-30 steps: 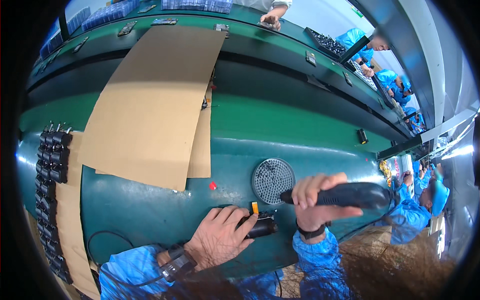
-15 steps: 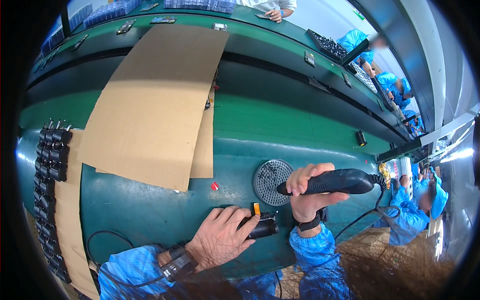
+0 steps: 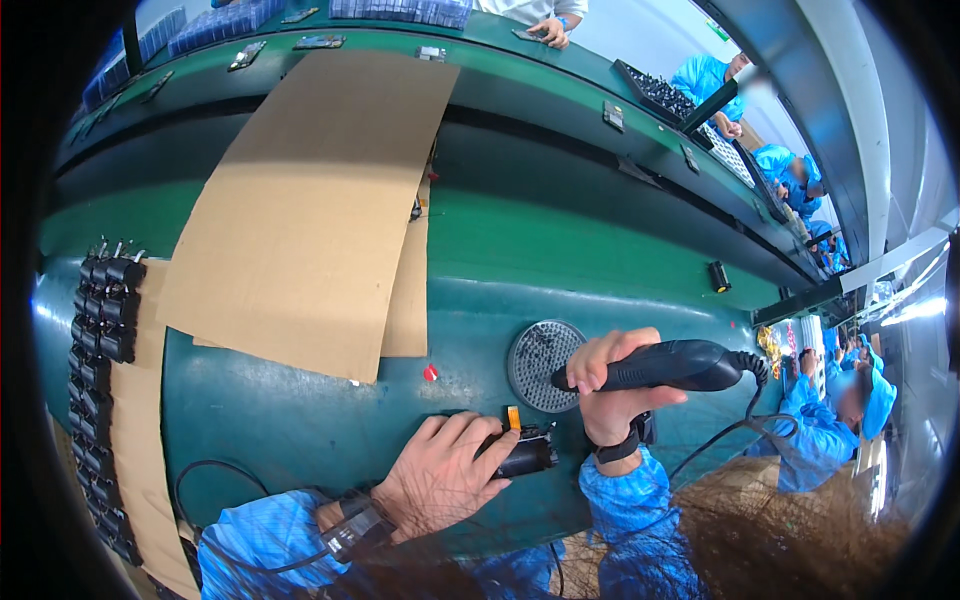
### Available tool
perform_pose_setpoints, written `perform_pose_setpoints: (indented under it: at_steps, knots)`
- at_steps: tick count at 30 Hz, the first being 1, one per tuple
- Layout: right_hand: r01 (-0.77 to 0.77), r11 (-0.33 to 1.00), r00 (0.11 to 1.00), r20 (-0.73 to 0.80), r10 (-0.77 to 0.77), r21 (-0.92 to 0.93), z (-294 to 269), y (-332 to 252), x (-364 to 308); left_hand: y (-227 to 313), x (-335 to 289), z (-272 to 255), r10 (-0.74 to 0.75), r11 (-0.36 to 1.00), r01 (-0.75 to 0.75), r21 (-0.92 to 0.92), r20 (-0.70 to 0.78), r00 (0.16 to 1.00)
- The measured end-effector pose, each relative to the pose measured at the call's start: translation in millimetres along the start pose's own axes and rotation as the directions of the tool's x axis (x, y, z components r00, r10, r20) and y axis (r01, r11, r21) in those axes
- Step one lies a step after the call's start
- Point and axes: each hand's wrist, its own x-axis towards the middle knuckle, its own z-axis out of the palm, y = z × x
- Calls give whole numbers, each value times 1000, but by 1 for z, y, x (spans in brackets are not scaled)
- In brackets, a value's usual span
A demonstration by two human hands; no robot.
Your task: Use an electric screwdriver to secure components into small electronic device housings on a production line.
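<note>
My right hand point(image 3: 612, 385) is wrapped round a black electric screwdriver point(image 3: 690, 366) with a coiled cord. The tool lies nearly level, and its front end reaches over the right side of a round grey screw tray point(image 3: 545, 350). Small dark screws sit in the dimples of that tray. My left hand point(image 3: 450, 470) holds down a black cylindrical part point(image 3: 527, 453) on the green mat, fingers over its left end. An orange flex strip point(image 3: 513, 417) stands up from the part beside my index fingertip. My fingers hide the left end of the part.
Cardboard sheets point(image 3: 310, 200) lie at the left centre. Rows of black parts point(image 3: 95, 390) line the left edge. A red scrap point(image 3: 431, 373) and one black cylinder point(image 3: 719, 277) rest on the bench. Beyond, a conveyor carries small devices point(image 3: 613, 116); co-workers in blue sit at right.
My right hand and the screwdriver have shifted very slightly to the left. The devices on the far conveyor have moved a little left. My left hand stays put.
</note>
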Motion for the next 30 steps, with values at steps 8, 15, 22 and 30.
perform_pose_setpoints:
  at_steps: [8, 15, 22, 30]
  knots:
    - [111, 992, 988, -116, -103, 65, 6, -26, -3, -8, -1, 2, -48, 989, 47, -141, -1, 999]
    - [85, 941, 979, 148, -140, 329, 28, -50, -33, -10, -1, 2, -41, 991, 36, -132, -30, 999]
    - [16, 952, 941, 319, -118, 304, 34, -34, -40, -11, -2, 3, -52, 987, 46, -154, -32, 998]
    - [-27, 966, 905, 417, -85, 257, 30, -31, -39, -10, -3, 2, -36, 990, 35, -140, -4, 999]
